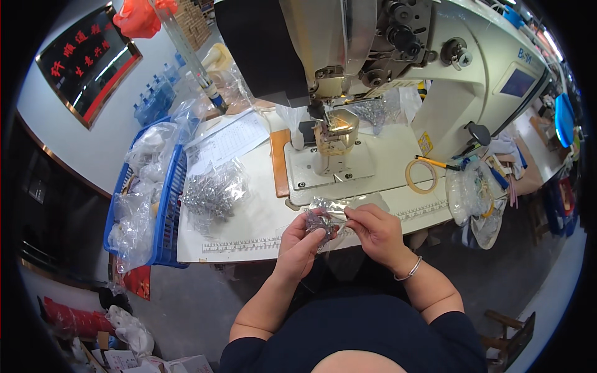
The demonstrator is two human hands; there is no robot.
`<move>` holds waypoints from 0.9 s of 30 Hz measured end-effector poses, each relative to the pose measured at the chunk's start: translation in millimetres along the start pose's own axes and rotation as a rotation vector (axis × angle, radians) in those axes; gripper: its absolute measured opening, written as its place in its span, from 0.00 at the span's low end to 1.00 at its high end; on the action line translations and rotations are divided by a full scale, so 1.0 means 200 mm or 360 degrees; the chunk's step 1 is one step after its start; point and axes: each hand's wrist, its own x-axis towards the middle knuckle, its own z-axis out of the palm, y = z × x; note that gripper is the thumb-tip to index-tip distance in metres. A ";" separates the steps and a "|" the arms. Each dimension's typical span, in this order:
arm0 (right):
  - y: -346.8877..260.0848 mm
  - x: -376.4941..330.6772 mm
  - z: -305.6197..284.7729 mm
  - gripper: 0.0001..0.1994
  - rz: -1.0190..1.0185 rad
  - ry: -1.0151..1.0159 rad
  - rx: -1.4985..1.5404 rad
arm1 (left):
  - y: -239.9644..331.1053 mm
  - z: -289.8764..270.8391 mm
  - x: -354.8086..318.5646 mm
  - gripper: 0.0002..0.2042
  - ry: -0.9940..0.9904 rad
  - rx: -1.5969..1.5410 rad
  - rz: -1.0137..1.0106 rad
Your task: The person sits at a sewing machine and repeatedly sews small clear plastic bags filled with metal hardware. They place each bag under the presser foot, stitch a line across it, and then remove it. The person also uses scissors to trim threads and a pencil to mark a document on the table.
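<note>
Just in front of the sewing machine [348, 140], at the table's front edge, my two hands are close together. My left hand [303, 244] is closed round a small clear plastic bag [320, 231] with shiny silvery bits in it. With thumb and fingers pinched, my right hand [376, 231] grips a pale, thin piece at the bag's right side; whether it is the bag's own edge, I cannot tell. A silver bracelet sits on my right wrist. To the left lies a pile of clear bags with similar silvery pieces [214, 191].
A blue basket [171, 211] full of clear plastic stands at the left table edge, beside printed sheets [233, 140]. Right of the needle area lie a tape roll [410, 176] and an orange-yellow cutter [435, 163]. A ruler strip [242, 244] runs along the front edge.
</note>
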 end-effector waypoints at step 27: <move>-0.04 -0.04 -0.19 0.12 0.0009 0.0462 0.0152 | 0.07 0.04 0.00 0.17 -0.0029 0.1967 0.1339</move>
